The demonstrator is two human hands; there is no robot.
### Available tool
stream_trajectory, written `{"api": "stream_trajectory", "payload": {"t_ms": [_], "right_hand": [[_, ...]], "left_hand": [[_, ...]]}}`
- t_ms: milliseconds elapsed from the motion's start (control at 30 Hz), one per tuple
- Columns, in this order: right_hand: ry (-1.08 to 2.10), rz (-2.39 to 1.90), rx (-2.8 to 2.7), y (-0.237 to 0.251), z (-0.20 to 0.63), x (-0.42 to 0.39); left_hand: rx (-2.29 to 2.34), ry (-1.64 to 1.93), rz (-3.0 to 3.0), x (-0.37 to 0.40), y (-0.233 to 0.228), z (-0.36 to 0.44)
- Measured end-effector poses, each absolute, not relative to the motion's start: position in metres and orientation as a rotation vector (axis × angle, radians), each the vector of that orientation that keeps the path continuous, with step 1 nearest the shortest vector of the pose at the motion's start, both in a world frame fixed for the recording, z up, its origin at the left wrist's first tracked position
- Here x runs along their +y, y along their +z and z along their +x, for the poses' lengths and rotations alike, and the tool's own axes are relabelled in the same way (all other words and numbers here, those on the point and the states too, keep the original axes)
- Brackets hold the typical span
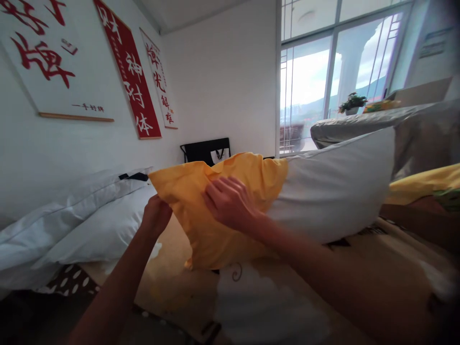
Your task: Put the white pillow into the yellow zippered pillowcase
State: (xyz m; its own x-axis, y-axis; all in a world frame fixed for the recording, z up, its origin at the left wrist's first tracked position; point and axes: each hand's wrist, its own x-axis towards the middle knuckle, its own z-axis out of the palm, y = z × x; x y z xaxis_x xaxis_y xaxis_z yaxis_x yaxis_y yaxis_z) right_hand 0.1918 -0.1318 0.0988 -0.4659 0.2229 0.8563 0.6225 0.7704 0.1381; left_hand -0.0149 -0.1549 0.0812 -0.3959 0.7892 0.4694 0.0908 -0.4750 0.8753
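A yellow pillowcase (230,235) covers the left part of a white pillow (334,191), whose right part sticks out bare. My left hand (156,215) is closed on the pillowcase near its upper left corner. My right hand (230,203) is slightly blurred and lies against the front of the pillowcase, its fingers curled at a fold of the cloth. Whether the right fingers pinch that fold is hard to make out. Pillow and case rest on a brown patterned bed cover (172,268).
More white pillows (104,225) lie at the left by the wall. Yellow cloth (427,182) and part of a leg (417,215) are at the right. Behind stand a black folded item (204,151), a covered table (359,124) with a potted plant (352,103), and a glass door.
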Motion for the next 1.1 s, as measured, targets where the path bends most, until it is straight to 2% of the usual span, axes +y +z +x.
{"api": "stream_trajectory", "payload": {"t_ms": [133,233,533,767,967,1100], "right_hand": [[-0.178,-0.654,-2.192,0.080,0.180,-0.130],[-0.036,-0.683,-2.125,0.081,0.162,-0.127],[0.074,-0.713,-2.101,0.093,0.156,-0.147],[0.068,-0.528,-2.014,0.081,0.149,-0.126],[0.058,-0.516,-2.097,0.088,0.155,-0.122],[0.142,-0.403,-2.206,0.095,0.171,-0.120]], "left_hand": [[1.079,1.964,1.209,-0.145,0.078,-0.023],[1.019,1.941,1.170,-0.142,0.076,-0.020],[0.973,1.765,1.279,-0.136,0.067,-0.015],[0.984,2.096,1.496,-0.128,0.071,-0.015],[1.286,2.250,1.585,-0.125,0.070,0.010],[1.248,2.239,1.526,-0.144,0.062,0.000]]}}
